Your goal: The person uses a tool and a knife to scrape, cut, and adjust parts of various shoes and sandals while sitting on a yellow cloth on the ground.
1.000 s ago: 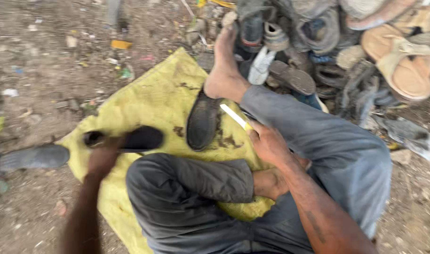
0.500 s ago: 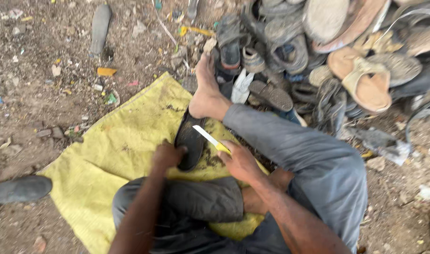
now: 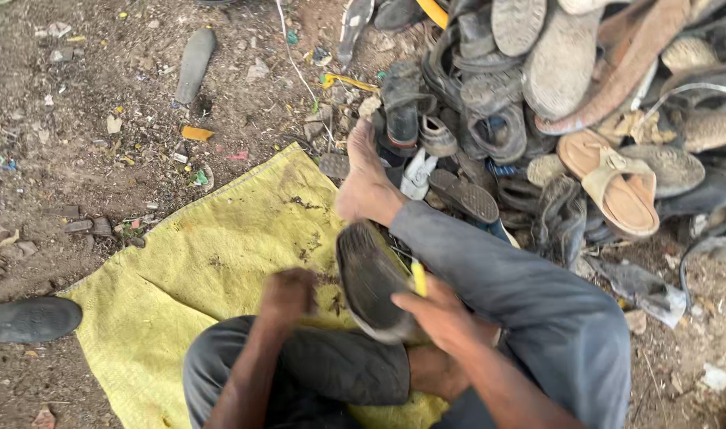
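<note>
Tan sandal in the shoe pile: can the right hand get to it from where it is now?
Probably not freely. The right hand grips a yellow tool against the dark shoe sole, so it is occupied. The tan sandal lies on top of the pile, uncovered, but beyond the outstretched leg.

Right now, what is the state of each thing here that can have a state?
Left hand: fist closed, beside the sole, grip unclear.
Right hand: closed on the knife.
Knife: yellow, held upright, mostly hidden.
Sole: dark, tilted up over the sack.
Sack: yellow, spread flat, stained.
Shoe pile: heaped, worn.
Black shoe: lying apart on the dirt.
</note>
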